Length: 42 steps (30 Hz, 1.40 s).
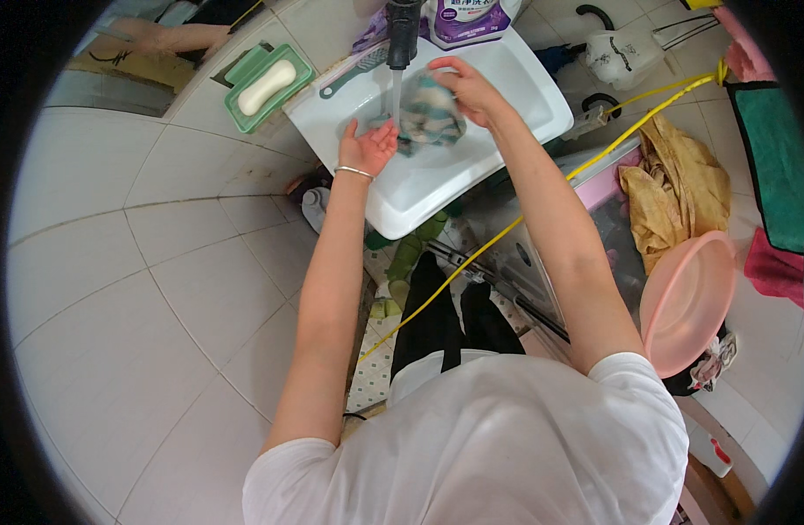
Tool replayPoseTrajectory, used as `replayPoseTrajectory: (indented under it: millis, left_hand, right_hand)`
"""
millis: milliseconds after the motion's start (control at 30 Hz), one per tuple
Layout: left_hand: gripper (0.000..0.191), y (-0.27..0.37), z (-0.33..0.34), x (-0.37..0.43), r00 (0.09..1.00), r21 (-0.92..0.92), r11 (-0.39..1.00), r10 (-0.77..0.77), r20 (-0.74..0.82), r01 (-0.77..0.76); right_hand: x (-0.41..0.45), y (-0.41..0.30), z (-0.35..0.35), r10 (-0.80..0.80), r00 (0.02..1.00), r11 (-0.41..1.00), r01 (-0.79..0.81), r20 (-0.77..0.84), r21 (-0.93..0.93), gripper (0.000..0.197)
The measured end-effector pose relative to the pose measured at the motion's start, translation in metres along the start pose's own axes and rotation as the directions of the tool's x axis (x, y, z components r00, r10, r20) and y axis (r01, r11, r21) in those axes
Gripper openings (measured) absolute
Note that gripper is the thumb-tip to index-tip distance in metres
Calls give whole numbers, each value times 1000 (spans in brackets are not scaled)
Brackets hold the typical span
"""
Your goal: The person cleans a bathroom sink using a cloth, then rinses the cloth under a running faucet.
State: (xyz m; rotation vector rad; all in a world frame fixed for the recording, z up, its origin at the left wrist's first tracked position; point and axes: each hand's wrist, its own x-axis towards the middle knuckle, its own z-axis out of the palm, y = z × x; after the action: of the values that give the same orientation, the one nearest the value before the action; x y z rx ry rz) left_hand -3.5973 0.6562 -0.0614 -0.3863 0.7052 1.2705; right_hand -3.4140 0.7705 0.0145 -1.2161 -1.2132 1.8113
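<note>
Water runs from a black faucet point(402, 36) into a white washbasin point(434, 180). My left hand point(370, 147), with a silver bangle at the wrist, is palm up with its fingers apart, the fingertips at the stream. Just right of the stream, a wet striped cloth point(431, 115) in teal and cream lies in the basin, partly blurred. My right hand point(464, 88) is at the cloth's upper right edge, fingers curved; whether it grips the cloth cannot be made out.
A green soap dish point(305, 73) with white soap point(267, 87) and a grey-green brush point(352, 73) are at the left. A purple and white detergent pouch point(471, 26) stands behind. A yellow cord point(494, 243) crosses the view; a pink plastic basin point(690, 305) is at the right.
</note>
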Motion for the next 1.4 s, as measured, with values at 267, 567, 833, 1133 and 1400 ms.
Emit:
replayPoseTrajectory:
  millis: [267,567,833,1133,1400]
  left_hand:
    - [28,4,-2,1,977,566,798,193,88,-208]
    - [31,3,-19,22,824,931,-36,452,340,-365]
    - [15,41,3,-7,686,906,-160,606,403,-391]
    - [16,50,60,-51,483,855,-490,715,505,-168]
    - [14,73,48,-82,501,939,-303,794,344,-163]
  right_hand:
    - [-7,-6,42,120,956,992,-108,267,-59,44]
    - [-16,-29,65,152,954,979,-182,260,95,42]
    - [6,-20,-20,-117,985,900,158,123,-407,36]
    - [5,-33,-42,-474,868,606,442,146,-661,34]
    - [2,-52,-22,-425,887,557,413,180,-720,44]
